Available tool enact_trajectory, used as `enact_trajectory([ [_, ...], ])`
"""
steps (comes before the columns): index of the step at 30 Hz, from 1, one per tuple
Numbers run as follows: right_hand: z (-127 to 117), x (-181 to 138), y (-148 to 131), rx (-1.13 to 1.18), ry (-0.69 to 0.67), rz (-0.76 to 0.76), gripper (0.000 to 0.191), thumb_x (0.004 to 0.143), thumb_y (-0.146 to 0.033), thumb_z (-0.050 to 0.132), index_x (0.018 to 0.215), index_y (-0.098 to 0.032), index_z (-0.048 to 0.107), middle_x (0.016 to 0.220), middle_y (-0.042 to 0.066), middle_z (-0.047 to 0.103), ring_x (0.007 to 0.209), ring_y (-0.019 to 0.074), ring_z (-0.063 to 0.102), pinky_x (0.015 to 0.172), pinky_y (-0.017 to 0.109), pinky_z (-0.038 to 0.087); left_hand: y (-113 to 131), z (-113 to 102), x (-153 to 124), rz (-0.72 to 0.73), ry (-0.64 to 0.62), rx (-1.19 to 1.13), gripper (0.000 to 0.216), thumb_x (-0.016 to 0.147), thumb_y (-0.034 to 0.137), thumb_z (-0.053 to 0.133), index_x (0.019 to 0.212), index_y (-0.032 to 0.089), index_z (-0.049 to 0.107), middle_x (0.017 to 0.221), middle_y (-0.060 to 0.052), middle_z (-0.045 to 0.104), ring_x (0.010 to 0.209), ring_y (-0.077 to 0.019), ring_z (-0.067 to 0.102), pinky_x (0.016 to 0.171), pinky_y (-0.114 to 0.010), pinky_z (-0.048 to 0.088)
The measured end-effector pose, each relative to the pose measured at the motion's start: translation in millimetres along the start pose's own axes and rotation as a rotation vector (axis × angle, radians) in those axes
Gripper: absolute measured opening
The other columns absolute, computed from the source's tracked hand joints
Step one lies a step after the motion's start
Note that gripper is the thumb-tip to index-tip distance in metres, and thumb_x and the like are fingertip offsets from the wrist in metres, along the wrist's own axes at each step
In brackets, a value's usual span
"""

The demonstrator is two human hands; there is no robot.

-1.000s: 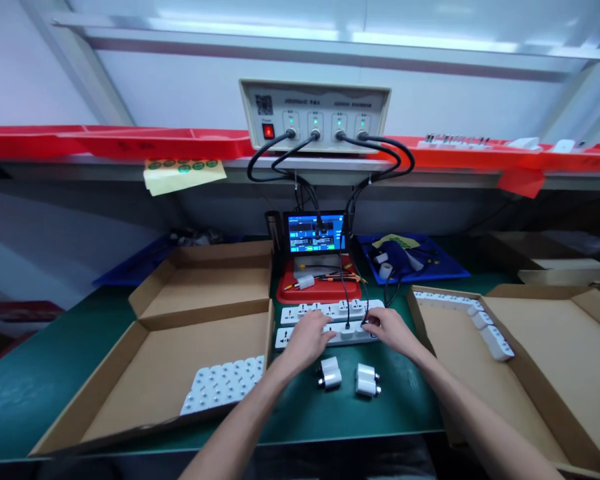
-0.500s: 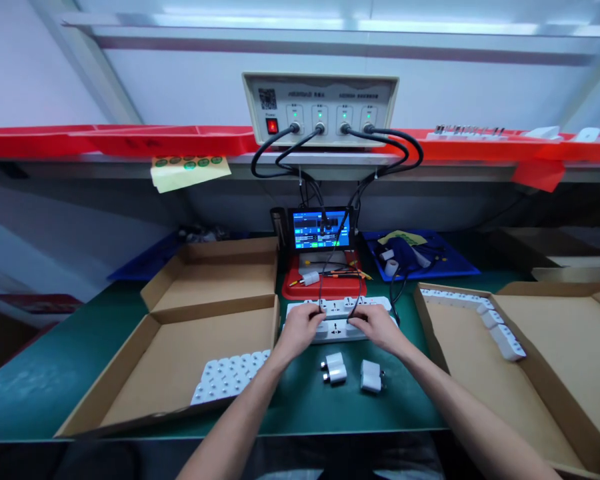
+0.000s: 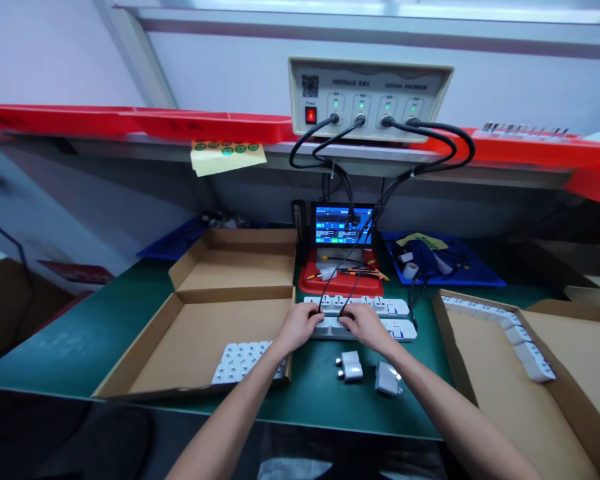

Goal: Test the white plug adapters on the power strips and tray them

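Note:
My left hand (image 3: 299, 325) is closed in a pinch on the end of a thin black cable (image 3: 326, 285), above the front white power strip (image 3: 405, 329). Close beside it, my right hand (image 3: 367, 325) pinches the end of a second black cable (image 3: 351, 291). My fingers hide both cable ends and much of that strip, so I cannot tell what they connect to. Just behind lies another white power strip (image 3: 396, 308) with its sockets facing up. Two white plug adapters, one left (image 3: 351, 367) and one right (image 3: 389, 379), lie on the green table in front.
A cardboard box (image 3: 195, 323) with rows of white adapters (image 3: 240, 361) stands left, another box (image 3: 490, 353) with white pieces right. Behind are a red tray (image 3: 310, 283), a lit screen (image 3: 344, 227) and a blue tray (image 3: 475, 270). Cables hang from the test unit (image 3: 373, 93) on the shelf.
The view has turned left, so the scene sits further right. My right hand has moved left along the front strip, closer to my left hand. Both hands still pinch the cables.

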State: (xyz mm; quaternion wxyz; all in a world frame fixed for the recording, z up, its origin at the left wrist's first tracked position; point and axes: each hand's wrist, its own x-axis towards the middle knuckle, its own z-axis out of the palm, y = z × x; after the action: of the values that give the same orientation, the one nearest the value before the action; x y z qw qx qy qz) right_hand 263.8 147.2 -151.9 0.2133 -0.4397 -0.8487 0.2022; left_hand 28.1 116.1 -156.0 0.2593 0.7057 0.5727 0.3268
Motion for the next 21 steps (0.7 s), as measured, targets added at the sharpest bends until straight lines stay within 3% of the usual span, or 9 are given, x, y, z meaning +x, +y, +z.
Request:
enact_trajectory([
  [9,11.3,-4.0,-6.7,-0.147,0.001,-0.028,0.008,0.103,-0.018,0.068,0.098,-0.017,0.075,0.102,0.008,0.077,0.098,0.0231,0.068,0.087,0.032,0.047,2.9,4.2,-8.0,0.072,0.002,0.126,0.016,0.097,0.017,0.062,0.085,0.019,0.072,0.090,-0.006,0.076,0.087,-0.0225,0.067,0.081,-0.032,0.045],
  [14,-13.1,-14.2,3.1,-0.165,-0.029,-0.051,0.014,0.105,-0.027,0.071,0.114,-0.019,0.077,0.110,0.010,0.078,0.108,0.0266,0.070,0.096,0.036,0.050,3.1,4.7,-11.3,0.105,-0.014,0.233,0.016,0.099,0.014,0.061,0.085,0.019,0.069,0.094,-0.007,0.074,0.091,-0.0233,0.067,0.084,-0.034,0.047],
  [16,-32.4,-26.0,15.3,-0.222,-0.039,-0.034,0.027,0.103,-0.031,0.074,0.128,-0.019,0.074,0.120,0.012,0.078,0.117,0.0301,0.069,0.102,0.039,0.050,2.3,4.7,-13.9,0.128,0.050,0.242,0.011,0.101,0.019,0.064,0.092,0.020,0.070,0.095,-0.006,0.073,0.089,-0.0227,0.067,0.082,-0.033,0.050],
  [18,-49.8,-39.9,29.2,-0.310,-0.077,0.003,0.039,0.100,-0.030,0.077,0.137,-0.019,0.071,0.129,0.015,0.076,0.124,0.0339,0.067,0.105,0.042,0.050,6.3,10.2,-17.6,0.182,0.217,0.263,0.009,0.104,0.027,0.065,0.104,0.020,0.069,0.099,-0.006,0.072,0.091,-0.0235,0.068,0.082,-0.035,0.053],
  [20,-60.5,-52.3,41.5,-0.401,-0.152,0.049,0.040,0.096,-0.025,0.079,0.134,-0.019,0.071,0.131,0.016,0.076,0.125,0.0359,0.067,0.102,0.041,0.051,18.6,24.9,-21.4,0.289,0.342,0.318,0.017,0.108,0.034,0.062,0.115,0.019,0.067,0.105,-0.009,0.073,0.096,-0.0254,0.069,0.087,-0.037,0.056],
  [21,-62.8,-56.8,46.2,-0.431,-0.185,0.071,0.036,0.095,-0.022,0.077,0.130,-0.019,0.072,0.128,0.015,0.077,0.123,0.0356,0.068,0.100,0.040,0.052,27.9,35.7,-22.5,0.353,0.340,0.365,0.019,0.109,0.034,0.061,0.119,0.019,0.067,0.107,-0.010,0.073,0.099,-0.0265,0.070,0.089,-0.039,0.057],
])
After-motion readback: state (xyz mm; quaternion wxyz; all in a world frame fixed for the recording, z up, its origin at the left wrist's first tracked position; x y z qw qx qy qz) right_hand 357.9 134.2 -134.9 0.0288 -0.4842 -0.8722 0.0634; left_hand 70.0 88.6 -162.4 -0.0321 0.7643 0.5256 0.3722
